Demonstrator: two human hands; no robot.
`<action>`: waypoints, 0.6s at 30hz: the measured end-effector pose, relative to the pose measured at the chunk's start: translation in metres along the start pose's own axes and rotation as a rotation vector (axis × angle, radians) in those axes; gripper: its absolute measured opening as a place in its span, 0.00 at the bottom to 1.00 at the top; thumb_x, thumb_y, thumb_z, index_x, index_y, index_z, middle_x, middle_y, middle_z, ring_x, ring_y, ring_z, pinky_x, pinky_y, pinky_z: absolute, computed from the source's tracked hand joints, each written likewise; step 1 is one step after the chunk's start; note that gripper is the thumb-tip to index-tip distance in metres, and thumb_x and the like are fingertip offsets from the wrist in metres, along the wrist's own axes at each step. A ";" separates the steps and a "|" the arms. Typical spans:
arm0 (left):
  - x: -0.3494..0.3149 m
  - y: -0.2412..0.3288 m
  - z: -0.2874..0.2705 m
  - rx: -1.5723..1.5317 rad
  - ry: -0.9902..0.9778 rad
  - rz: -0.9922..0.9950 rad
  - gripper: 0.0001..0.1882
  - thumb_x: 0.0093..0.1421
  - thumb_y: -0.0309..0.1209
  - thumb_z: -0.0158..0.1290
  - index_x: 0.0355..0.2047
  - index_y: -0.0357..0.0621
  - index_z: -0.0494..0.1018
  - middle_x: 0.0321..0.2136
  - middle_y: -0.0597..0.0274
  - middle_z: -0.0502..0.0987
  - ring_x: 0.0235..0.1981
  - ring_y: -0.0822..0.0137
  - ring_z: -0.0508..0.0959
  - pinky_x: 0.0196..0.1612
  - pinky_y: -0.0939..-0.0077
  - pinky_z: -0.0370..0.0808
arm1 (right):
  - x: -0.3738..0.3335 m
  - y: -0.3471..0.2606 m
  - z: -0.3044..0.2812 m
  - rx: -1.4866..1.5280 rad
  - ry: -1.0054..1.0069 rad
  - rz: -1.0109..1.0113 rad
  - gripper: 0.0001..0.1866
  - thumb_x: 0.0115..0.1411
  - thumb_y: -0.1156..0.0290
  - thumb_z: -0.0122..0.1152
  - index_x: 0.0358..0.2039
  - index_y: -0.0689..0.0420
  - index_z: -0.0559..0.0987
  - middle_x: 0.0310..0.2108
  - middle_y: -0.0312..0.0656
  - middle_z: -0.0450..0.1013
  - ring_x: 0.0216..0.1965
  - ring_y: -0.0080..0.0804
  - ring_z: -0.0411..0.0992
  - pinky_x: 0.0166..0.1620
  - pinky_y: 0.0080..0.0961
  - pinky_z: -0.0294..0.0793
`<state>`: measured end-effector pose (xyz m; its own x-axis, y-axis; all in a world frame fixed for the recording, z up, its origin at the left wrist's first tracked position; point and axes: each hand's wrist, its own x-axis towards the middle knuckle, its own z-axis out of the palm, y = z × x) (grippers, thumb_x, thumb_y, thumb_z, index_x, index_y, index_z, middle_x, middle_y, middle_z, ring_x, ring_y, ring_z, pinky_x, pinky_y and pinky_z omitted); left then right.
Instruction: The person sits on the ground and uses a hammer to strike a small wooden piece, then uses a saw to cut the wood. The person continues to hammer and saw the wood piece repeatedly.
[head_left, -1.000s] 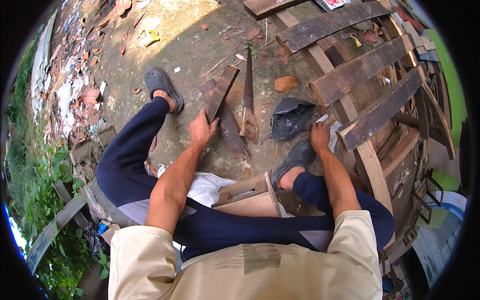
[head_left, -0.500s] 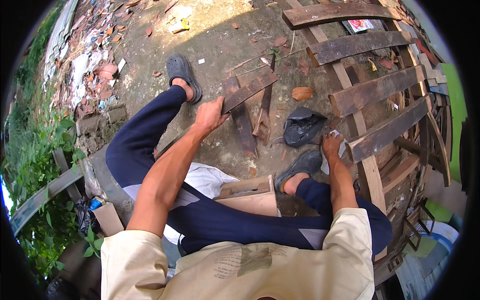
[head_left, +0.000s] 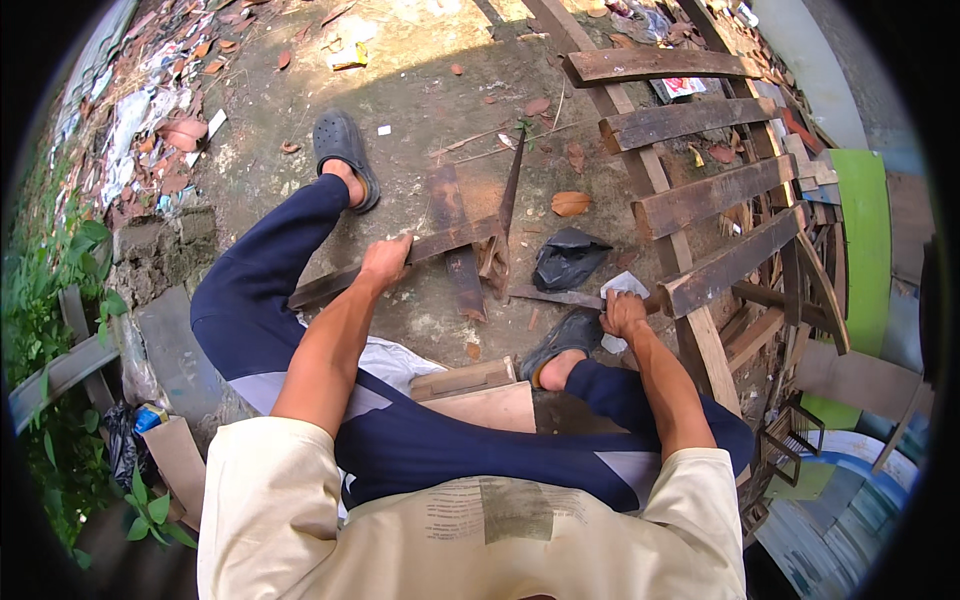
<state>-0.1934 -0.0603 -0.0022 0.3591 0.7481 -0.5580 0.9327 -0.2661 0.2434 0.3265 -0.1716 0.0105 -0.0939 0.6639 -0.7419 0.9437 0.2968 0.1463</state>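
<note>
Well on the near side of the black plastic bag (head_left: 570, 260) stands a pale wooden box (head_left: 478, 405). Just nearer than the bag and to its right, the right hand (head_left: 625, 314) is clenched around a white wrapping (head_left: 626, 284); a narrow blade (head_left: 556, 296) points leftward from it. Left of the bag, the left hand (head_left: 386, 260) grasps a dark plank (head_left: 440, 243) near its middle, so this hand is nearer to it. The plank's long axis slants, its far end toward the bag, over a saw (head_left: 511, 190); whether they touch, I cannot tell. The plank looks straight, flat, brown and weathered.
</note>
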 end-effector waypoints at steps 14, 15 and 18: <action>0.014 0.050 -0.007 0.032 -0.009 -0.046 0.35 0.53 0.39 0.67 0.59 0.39 0.68 0.54 0.45 0.77 0.55 0.49 0.79 0.55 0.53 0.76 | -0.136 -0.072 -0.189 0.316 -0.077 0.166 0.32 0.62 0.46 0.55 0.47 0.66 0.81 0.42 0.62 0.80 0.47 0.58 0.79 0.52 0.49 0.77; 0.012 0.058 -0.011 0.049 0.132 0.010 0.37 0.54 0.41 0.67 0.60 0.39 0.66 0.56 0.45 0.76 0.56 0.48 0.78 0.56 0.53 0.76 | -0.140 -0.069 -0.192 0.378 -0.048 0.183 0.31 0.62 0.46 0.55 0.47 0.66 0.81 0.42 0.63 0.80 0.47 0.59 0.79 0.52 0.49 0.77; 0.014 0.106 -0.029 -0.021 0.363 0.153 0.41 0.56 0.47 0.65 0.64 0.40 0.65 0.58 0.45 0.74 0.57 0.46 0.77 0.58 0.55 0.75 | -0.149 -0.064 -0.180 0.657 0.081 0.265 0.30 0.62 0.48 0.56 0.45 0.67 0.80 0.42 0.64 0.79 0.47 0.61 0.78 0.51 0.52 0.76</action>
<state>-0.0901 -0.0607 0.0386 0.4555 0.8679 -0.1979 0.8670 -0.3820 0.3201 0.2226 -0.1662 0.2289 0.1657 0.7133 -0.6810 0.9317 -0.3396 -0.1290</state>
